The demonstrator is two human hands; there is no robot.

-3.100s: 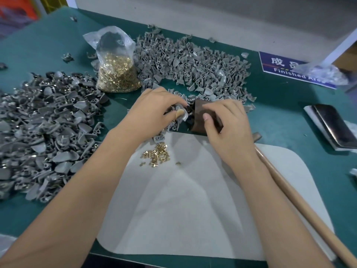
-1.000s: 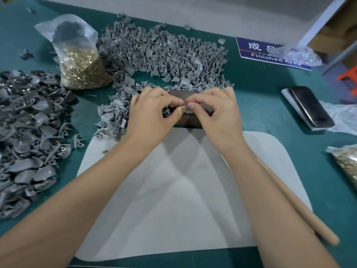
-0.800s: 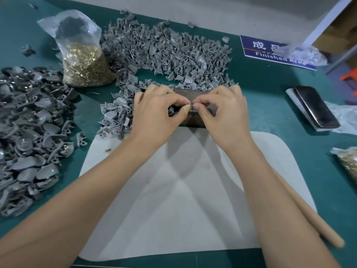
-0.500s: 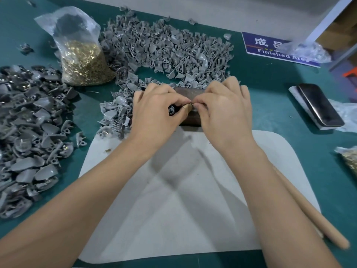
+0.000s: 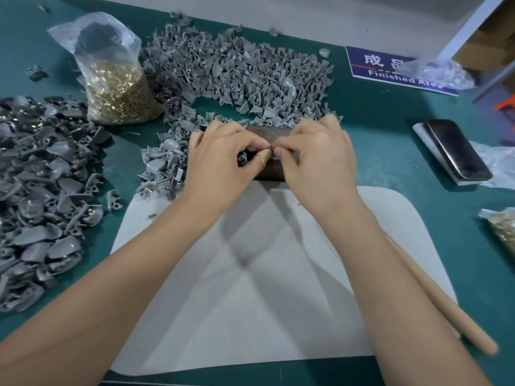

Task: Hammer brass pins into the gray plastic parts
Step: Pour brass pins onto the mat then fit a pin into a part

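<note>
In the head view both forearms reach in from the near edge and meet over a dark brown block (image 5: 274,151). The left hand (image 5: 220,160) lies knuckles up, fingers curled, its taped thumb tip and forefinger pinching a small gray plastic part (image 5: 242,158) that is mostly hidden beneath them. The right hand (image 5: 317,160) mirrors it, thumb and forefinger pressed together at the same spot, fingertip to fingertip with the left; whatever it pinches is too small to make out, so I cannot tell if a brass pin is there.

Compared with half a second ago, the right hand's outer fingers have curled down from their raised fan, and the pinch point sits slightly lower on the block. The rest has not shifted.

Counts: two hands, one block. Three heaps of gray parts: a big pile (image 5: 245,71) beyond the hands, a small cluster (image 5: 163,165) just left of the left hand, and a darker heap (image 5: 41,190) well to its left. Two bags of brass pins: one (image 5: 117,82) beyond the left hand, one (image 5: 501,227) cut off by the frame edge, far right of the right forearm. One wooden hammer handle (image 5: 446,307) lies under the right forearm on the one white mat (image 5: 250,288). One phone (image 5: 457,149) rests right of the right hand, and one blue sign (image 5: 390,68) sits beyond it on the green table (image 5: 390,129).
</note>
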